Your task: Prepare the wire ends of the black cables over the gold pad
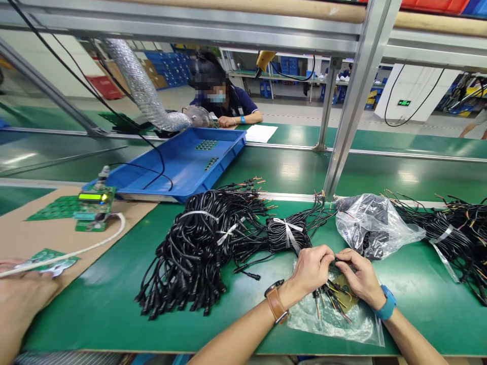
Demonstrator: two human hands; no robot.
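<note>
My left hand (312, 267), with a brown-strapped watch at its wrist, is closed in a pinch. My right hand (357, 276), with a blue wristband, pinches opposite it, fingertips nearly meeting. Between them is a small black part (335, 260), mostly covered by the fingers. Below the hands, short wires with bare coloured ends (335, 299) lie over a clear plastic bag (342, 327) and a small yellowish piece. A tied coil of black cable (287, 234) is just behind my left hand. Beyond my right hand sits a clear bag of black parts (371, 223).
A big heap of black connector cables (190, 253) lies left of my hands, and another cable bundle (452, 233) at right. A blue tray (178, 162) holds small boards. At left, a co-worker's hand (26, 289) is beside a circuit board with a display (95, 208). A metal post (352, 101) rises behind.
</note>
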